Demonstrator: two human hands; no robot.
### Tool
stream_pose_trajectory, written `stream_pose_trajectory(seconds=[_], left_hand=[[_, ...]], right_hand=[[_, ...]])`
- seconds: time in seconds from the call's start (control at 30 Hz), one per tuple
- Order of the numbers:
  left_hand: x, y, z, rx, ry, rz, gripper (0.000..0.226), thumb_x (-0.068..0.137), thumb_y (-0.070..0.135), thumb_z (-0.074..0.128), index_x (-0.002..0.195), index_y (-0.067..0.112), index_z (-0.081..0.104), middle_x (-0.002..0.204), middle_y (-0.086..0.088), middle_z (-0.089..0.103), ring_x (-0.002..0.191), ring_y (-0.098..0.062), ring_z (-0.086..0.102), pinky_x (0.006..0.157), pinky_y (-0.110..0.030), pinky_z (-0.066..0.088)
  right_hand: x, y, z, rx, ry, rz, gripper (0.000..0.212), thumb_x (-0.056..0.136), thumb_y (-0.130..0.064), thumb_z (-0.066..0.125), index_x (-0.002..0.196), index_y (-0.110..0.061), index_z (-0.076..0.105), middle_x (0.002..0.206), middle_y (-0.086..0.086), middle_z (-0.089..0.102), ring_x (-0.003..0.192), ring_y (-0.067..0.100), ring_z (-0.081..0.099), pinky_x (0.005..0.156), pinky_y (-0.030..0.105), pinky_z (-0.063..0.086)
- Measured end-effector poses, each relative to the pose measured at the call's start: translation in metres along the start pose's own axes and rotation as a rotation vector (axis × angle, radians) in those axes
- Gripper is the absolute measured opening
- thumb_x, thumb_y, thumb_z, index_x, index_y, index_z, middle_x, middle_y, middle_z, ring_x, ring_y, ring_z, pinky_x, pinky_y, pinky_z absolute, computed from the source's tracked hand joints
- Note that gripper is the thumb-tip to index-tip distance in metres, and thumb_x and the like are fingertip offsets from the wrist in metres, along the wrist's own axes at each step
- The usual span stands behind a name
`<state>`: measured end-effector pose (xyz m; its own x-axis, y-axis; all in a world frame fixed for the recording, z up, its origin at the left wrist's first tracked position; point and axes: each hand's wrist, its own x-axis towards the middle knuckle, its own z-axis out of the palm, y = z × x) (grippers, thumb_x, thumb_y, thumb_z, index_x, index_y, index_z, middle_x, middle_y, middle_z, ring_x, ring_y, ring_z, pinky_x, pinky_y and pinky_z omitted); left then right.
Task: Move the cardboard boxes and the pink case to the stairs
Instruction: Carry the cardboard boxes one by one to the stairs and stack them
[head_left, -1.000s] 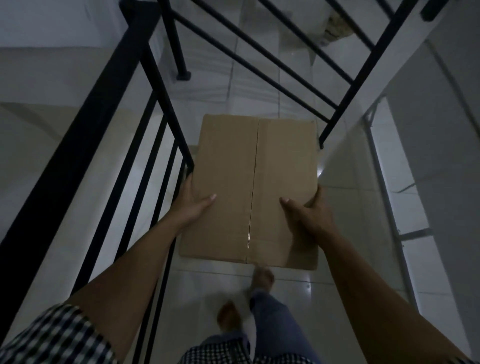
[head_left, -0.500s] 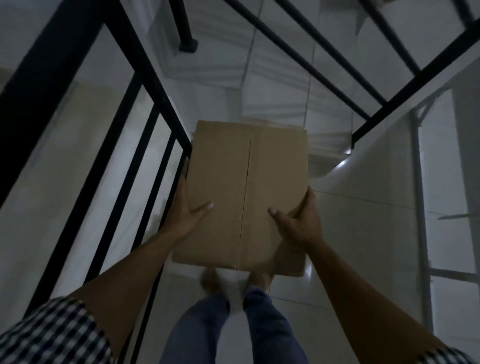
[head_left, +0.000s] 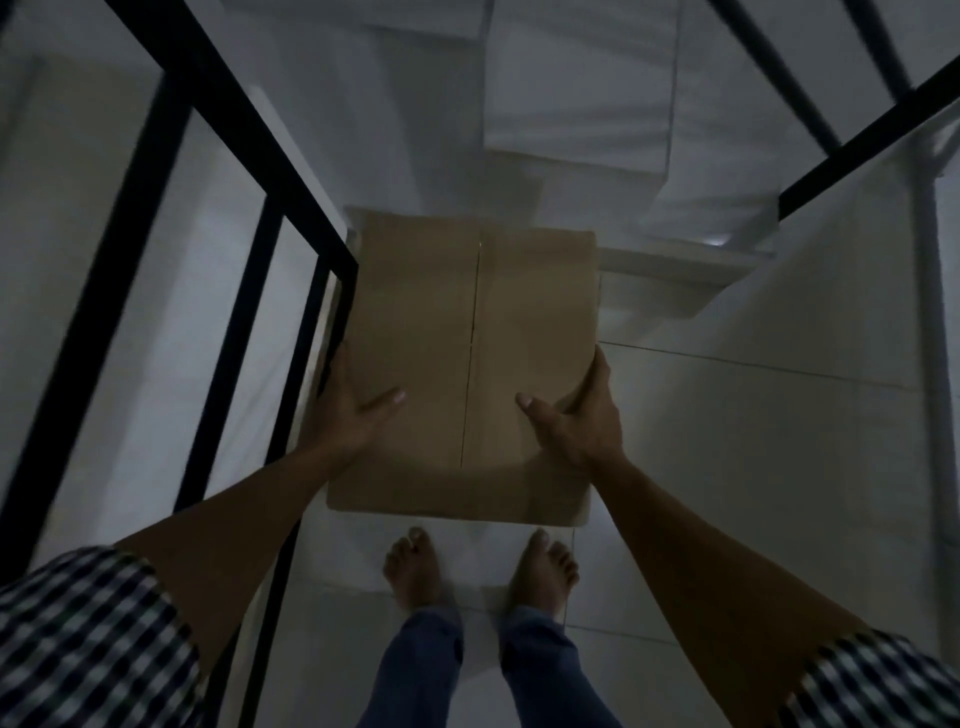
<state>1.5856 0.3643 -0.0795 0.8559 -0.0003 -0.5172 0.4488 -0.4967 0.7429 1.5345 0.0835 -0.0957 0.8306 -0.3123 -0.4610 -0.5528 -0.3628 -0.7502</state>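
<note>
A closed brown cardboard box (head_left: 467, 332) with a centre seam hangs in front of me, held by both sides. My left hand (head_left: 348, 410) grips its left edge with the thumb lying on the top. On the right edge sits my right hand (head_left: 576, 415), thumb also on top. The far end of the box reaches over the first white steps of the stairs (head_left: 649, 270), which lead downward. The pink case is not in view.
A black metal railing (head_left: 249, 171) runs close along the left of the box. Another black rail (head_left: 862, 140) crosses the upper right. My bare feet (head_left: 415, 571) stand side by side on the white tiled landing (head_left: 727, 441) at the top of the steps.
I have walked forward to the top of the stairs and my feet now stand together. The box has stayed in both hands and the view tilted further down.
</note>
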Motion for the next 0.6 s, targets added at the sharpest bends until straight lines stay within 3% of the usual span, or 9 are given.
stream_pose_trajectory(seconds=[0.13,0.2,0.4,0.53,0.6], left_hand=[[0.037,-0.044,0.019,0.026,0.027,-0.007,0.097,0.086,0.038,0.073,0.157,0.029,0.008,0.155,0.001,0.035,0.136,-0.020,0.040,0.106,-0.030,0.034],[0.053,-0.057,0.027,0.030,0.020,0.002,0.096,0.088,0.035,0.072,0.158,0.029,0.007,0.156,0.000,0.033,0.137,-0.019,0.038,0.101,-0.025,0.031],[0.085,-0.098,0.041,0.024,0.016,0.009,0.101,0.085,0.036,0.075,0.158,0.025,0.005,0.157,0.000,0.031,0.138,-0.018,0.037,0.106,-0.029,0.032],[0.093,-0.099,0.045,0.027,0.078,0.042,0.099,0.087,0.030,0.074,0.158,0.022,0.005,0.157,-0.001,0.029,0.131,-0.007,0.035,0.103,-0.023,0.029],[0.091,-0.097,0.046,0.105,0.134,0.086,0.098,0.088,0.039,0.071,0.158,0.022,0.005,0.160,-0.004,0.022,0.136,-0.010,0.031,0.107,-0.028,0.029]], right_hand=[[0.029,0.038,0.038,0.010,0.009,0.034,0.119,0.065,-0.063,0.083,0.155,-0.032,0.012,0.150,0.002,0.042,0.132,0.029,0.048,0.106,0.049,0.044],[0.041,0.052,0.051,0.016,0.015,0.055,0.119,0.066,-0.060,0.084,0.156,-0.032,0.011,0.149,0.003,0.043,0.132,0.029,0.047,0.105,0.048,0.043],[0.068,0.078,0.074,-0.028,0.021,0.085,0.121,0.067,-0.059,0.084,0.157,-0.030,0.008,0.153,0.003,0.039,0.137,0.031,0.043,0.108,0.053,0.040],[0.083,0.075,0.079,-0.061,0.042,0.049,0.123,0.065,-0.065,0.081,0.158,-0.028,0.009,0.155,0.003,0.037,0.137,0.029,0.041,0.109,0.057,0.040],[0.082,0.074,0.082,-0.098,0.057,0.045,0.125,0.066,-0.067,0.080,0.159,-0.028,0.005,0.159,0.003,0.030,0.141,0.029,0.036,0.111,0.056,0.038]])
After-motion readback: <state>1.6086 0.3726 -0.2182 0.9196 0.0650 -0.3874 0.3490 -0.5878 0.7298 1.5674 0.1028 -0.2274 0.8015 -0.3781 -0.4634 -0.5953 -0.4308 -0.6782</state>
